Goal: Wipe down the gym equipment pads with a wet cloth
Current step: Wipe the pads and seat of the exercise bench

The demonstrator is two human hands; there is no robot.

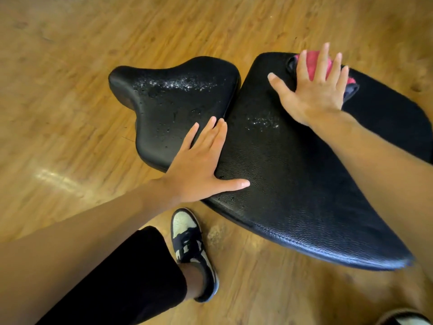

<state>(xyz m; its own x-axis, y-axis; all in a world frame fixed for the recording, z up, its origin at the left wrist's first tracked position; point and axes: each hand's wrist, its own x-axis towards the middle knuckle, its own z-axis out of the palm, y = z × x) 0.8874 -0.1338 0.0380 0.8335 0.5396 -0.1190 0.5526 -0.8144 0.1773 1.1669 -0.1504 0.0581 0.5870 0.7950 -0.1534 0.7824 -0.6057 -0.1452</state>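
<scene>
Pink wet cloth (pixel 312 65) pressed onto the long black grained vinyl pad (pixel 293 184), upper right of frame.
The right hand (pixel 316 92) lies over it, fingers straight and spread, clamping nothing; the left hand (pixel 201 165) braces flat at centre. Soft and limp, it likely slides best under palm pressure.
</scene>
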